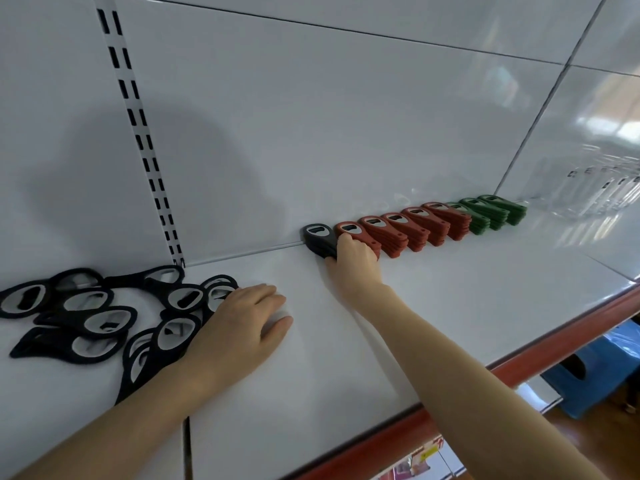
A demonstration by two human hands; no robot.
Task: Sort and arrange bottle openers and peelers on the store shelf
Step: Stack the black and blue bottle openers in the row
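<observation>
Firmly, the right hand [353,263] grasps the black stack [317,237] of openers, its fingers curled round the stack's near end. That stack sits just above the middle of the view, its far end against the back panel [277,116]. It is the left end of a row. Touching it at 3 o'clock, the first of the red stacks [398,233] lies partly under the hand's knuckles. Six red stacks run on toward 2 o'clock, each leaning on the next. Three green stacks [491,213] close the row at the same bearing.

The left hand [242,323] lies palm down at 7 o'clock from the right one, fingers nearly straight and holding nothing. Its outer edge touches the pile [104,317] of loose black openers at 9 o'clock, which lie jumbled and overlapping, metal faces up.

The shelf [450,306] carries all of these. A slotted upright [145,150] climbs the back panel toward 11 o'clock. Far off at 3 o'clock stand clear items [595,195], too faint to name. A red edge strip [554,344] fronts the shelf, and a blue stool [595,372] shows below it at 4 o'clock.
</observation>
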